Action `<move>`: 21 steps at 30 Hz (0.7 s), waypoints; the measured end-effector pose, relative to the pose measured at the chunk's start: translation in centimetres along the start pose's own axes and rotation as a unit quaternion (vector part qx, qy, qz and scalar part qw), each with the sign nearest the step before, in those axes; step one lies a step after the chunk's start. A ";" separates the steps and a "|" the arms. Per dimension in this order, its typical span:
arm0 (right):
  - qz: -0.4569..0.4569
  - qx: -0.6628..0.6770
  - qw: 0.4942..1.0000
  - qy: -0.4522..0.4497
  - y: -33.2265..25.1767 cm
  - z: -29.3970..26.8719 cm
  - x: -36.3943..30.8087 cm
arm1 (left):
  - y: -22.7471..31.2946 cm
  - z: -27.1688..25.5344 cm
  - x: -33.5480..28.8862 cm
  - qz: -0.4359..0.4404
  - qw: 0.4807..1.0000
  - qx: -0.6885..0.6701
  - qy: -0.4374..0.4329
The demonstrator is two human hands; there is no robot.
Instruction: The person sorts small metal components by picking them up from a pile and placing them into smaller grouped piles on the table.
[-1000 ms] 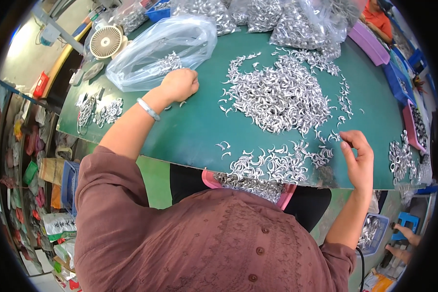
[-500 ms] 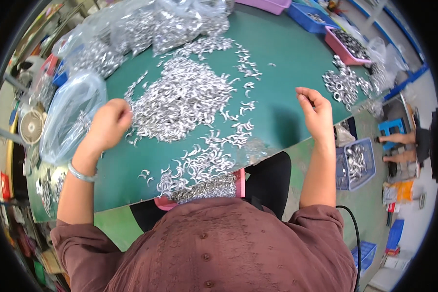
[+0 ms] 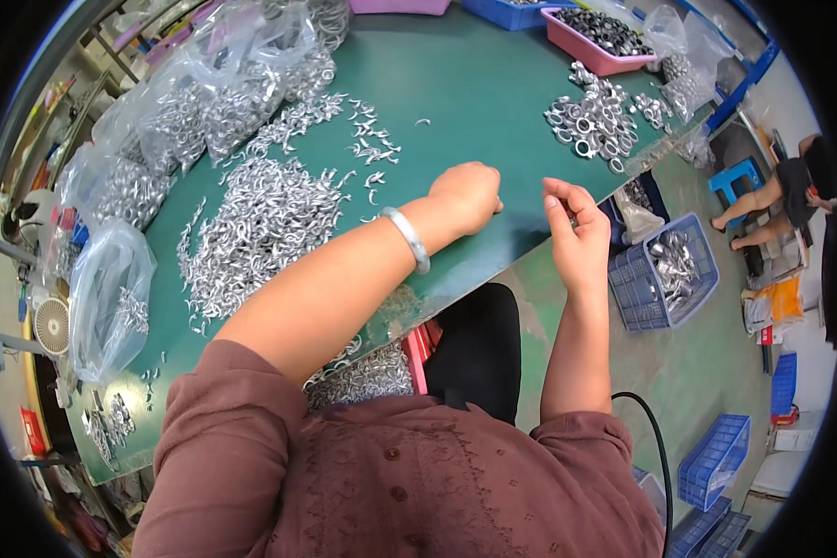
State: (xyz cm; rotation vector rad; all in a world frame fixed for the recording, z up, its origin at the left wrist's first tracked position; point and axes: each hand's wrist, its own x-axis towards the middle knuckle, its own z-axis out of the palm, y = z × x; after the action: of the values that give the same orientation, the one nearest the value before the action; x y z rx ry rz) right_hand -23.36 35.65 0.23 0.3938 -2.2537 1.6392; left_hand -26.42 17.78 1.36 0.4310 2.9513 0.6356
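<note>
My left hand (image 3: 468, 197), with a pale bangle (image 3: 407, 240) on its wrist, is over the green table (image 3: 456, 93), its fingers closed. What they hold, if anything, is hidden. Just right of it, past the table's near edge, my right hand (image 3: 581, 232) has curled fingers and thumb; I cannot make out what is inside. A large heap of small curved silvery metal pieces (image 3: 265, 228) lies left of my left forearm, which covers part of the table. Beyond my right hand is a pile of silvery metal rings (image 3: 595, 121).
Clear bags of metal parts (image 3: 177, 121) line the far left. A pink tray of dark rings (image 3: 600, 42) stands at the back right. Under the near edge sits a red basket (image 3: 418, 358); a blue crate (image 3: 637, 288) is on the floor at right. Another person's legs (image 3: 758, 209) show far right.
My left hand has swung from the left of the heap across to near my right hand. The view has turned rightward; my right hand remains raised with curled fingers.
</note>
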 end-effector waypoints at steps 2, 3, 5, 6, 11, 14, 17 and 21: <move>-0.005 0.002 1.000 0.009 0.2 -0.6 0.0 | -0.4 -0.1 0.7 0.004 0.998 -0.055 -0.006; -0.016 0.006 1.000 0.014 0.2 -0.7 0.0 | -0.7 -0.3 0.7 0.004 0.994 -0.109 -0.007; -0.020 0.015 1.000 0.006 0.0 -0.2 0.1 | -1.8 -0.9 0.2 -0.010 0.989 -0.150 0.012; -0.029 0.025 0.999 -0.004 -0.1 0.2 0.4 | -2.7 -1.3 -0.3 -0.016 0.983 -0.180 0.022; -0.187 -0.141 0.963 -0.134 0.2 2.2 0.9 | -6.2 -5.9 -7.5 -0.027 0.981 -0.182 0.055; -0.215 -0.325 0.898 -0.204 0.5 3.1 0.6 | -9.4 -7.0 -14.5 0.023 0.986 -0.087 0.139; -0.263 -0.288 0.907 -0.156 -0.5 4.3 0.3 | -10.3 -7.1 -20.8 0.001 0.988 -0.013 0.151; -0.248 -0.170 0.899 -0.320 -3.0 7.1 -2.6 | -9.3 -4.7 -27.2 0.028 0.983 0.040 0.177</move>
State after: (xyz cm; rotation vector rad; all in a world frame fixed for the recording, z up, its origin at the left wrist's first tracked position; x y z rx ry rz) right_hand -20.51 28.02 -0.25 1.4411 -2.4991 0.9024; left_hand -3.43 -0.11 2.56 0.4522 3.3220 0.6641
